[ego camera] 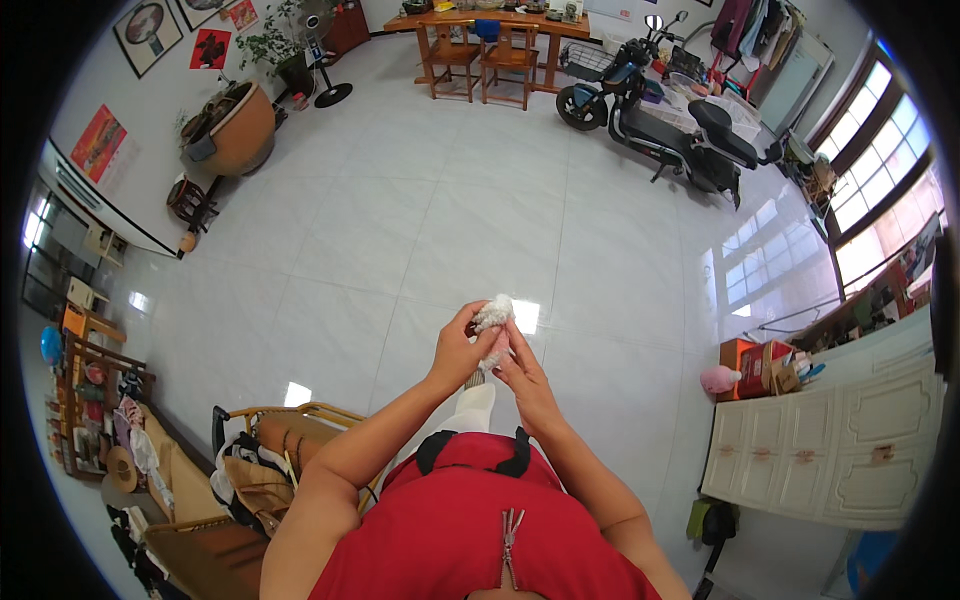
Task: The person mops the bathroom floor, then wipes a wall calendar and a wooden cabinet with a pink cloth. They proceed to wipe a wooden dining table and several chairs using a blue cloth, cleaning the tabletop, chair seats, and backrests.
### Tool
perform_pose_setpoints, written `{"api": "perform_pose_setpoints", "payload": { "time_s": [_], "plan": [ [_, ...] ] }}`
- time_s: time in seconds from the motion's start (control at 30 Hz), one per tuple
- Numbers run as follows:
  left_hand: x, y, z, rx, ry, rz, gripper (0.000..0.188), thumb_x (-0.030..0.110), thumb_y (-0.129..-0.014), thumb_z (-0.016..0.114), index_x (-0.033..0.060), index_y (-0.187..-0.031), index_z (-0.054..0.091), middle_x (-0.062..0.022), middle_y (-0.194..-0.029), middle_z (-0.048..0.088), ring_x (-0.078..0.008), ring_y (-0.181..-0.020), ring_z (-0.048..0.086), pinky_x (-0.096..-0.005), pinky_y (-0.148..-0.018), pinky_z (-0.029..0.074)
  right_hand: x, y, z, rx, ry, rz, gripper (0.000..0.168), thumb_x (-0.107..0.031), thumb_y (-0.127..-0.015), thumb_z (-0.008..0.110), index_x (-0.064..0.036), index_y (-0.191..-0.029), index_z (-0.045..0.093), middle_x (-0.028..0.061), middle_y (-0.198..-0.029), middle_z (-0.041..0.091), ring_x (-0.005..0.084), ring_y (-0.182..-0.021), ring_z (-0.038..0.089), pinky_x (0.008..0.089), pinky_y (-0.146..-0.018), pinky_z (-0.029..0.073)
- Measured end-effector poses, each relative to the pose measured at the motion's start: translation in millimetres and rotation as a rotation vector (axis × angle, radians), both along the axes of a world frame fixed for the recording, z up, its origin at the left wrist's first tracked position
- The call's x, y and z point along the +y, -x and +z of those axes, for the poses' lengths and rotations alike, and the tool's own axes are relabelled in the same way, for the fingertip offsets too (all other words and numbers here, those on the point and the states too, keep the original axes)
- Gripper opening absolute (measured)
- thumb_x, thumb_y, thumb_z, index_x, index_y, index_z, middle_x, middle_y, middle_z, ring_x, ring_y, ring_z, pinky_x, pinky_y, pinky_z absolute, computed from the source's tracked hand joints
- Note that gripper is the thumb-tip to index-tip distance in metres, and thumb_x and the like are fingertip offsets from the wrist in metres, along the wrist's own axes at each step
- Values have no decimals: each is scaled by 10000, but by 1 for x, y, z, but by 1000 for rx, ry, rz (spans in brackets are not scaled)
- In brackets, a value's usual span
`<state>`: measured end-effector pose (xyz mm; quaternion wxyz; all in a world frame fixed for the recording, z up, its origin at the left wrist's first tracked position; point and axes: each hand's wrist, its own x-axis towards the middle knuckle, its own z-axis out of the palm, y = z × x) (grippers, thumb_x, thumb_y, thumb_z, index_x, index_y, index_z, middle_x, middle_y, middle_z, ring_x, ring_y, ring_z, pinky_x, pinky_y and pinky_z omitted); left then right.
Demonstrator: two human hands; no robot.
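Observation:
A small fluffy item, white and pink (494, 315), is held up in front of me between both hands; its exact kind cannot be told. My left hand (456, 351) grips its left side with thumb and fingers. On the right side, the fingertips of my right hand (526, 375) press against the pink middle and the lower white end. Below the hands a leg in white trousers (475, 409) shows above the tiled floor (360, 247).
A cushioned chair with bags (300, 442) stands close at the lower left. White cabinets (802, 450) line the right side, with boxes (757, 367) on top. Farther off are an electric scooter (660, 127), a large clay pot (236, 131) and a wooden table with chairs (487, 19).

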<state>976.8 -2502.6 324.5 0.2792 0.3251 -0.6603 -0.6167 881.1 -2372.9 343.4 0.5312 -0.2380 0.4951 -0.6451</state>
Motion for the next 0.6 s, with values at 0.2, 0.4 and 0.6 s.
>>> {"api": "perform_pose_setpoints", "payload": {
  "time_s": [0.2, 0.4, 0.6],
  "plan": [
    [-102, 59, -6, 53, 69, -223, 463, 162, -986, 622, 22, -1419, 537, -153, -1450, 540, -233, -1310, 535, -356, -1098, 414, -122, 73, -18, -106, 18, -42, 671, -299, -1065, 488, -189, -1622, 131, 51, -1591, 306, 202, -1408, 386, 419, -1109, 393],
    [-207, 145, 17, 16, 61, -539, 398, 234, -1037, 557, 43, -1385, 585, -143, -1407, 586, -225, -1324, 528, -354, -1097, 412, -214, 159, -12, -162, -53, -241, 608, -297, -1067, 484, -217, -1601, 203, 43, -1496, 452, 216, -1354, 464, 432, -1098, 427],
    [-289, 232, 16, -58, -187, -656, 407, 269, -1047, 547, 51, -1389, 581, -99, -1364, 611, -202, -1239, 573, -347, -1058, 447, -276, 242, -26, -196, -20, -268, 610, -244, -1070, 455, -157, -1605, 177, 54, -1472, 464, 206, -1311, 507, 405, -1099, 438]
  ]
}}
